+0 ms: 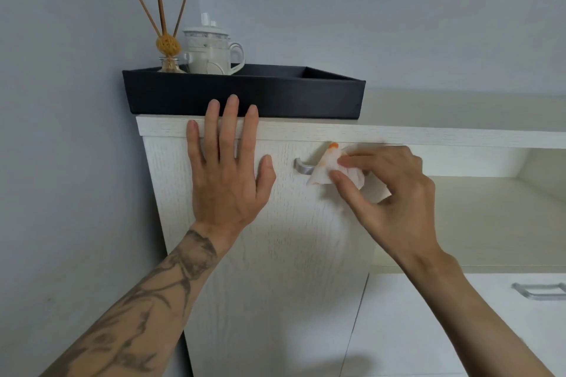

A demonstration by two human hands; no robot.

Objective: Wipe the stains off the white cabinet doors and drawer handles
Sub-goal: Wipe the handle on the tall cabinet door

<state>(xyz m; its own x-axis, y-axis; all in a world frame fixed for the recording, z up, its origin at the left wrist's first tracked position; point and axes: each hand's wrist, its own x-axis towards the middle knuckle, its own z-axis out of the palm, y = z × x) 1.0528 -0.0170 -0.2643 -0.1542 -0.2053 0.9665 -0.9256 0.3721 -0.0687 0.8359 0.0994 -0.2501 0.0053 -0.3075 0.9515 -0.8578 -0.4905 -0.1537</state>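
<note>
Against the white cabinet door [260, 254], the left grip [226, 180] rests flat and released; the right grip [395, 190] pinches an orange-stained wipe [321, 173] on the door handle [301, 166].

home — white cabinet [275, 254] | mug [214, 52] (reed diffuser [167, 49] beside)

No readable text, label, brand, number or sign anywhere.
- Cabinet door [275, 254], handle [301, 166]: no print legible.
- Wipe [321, 174] pinched in right hand [395, 193], on handle: orange smears only, no lettering.
- White lidded mug [211, 55] in black tray [245, 95] atop cabinet: grey band below rim, too small to tell pattern from writing.
- Forearm tattoo [147, 309] below door: dark linework, no letters made out.
</note>
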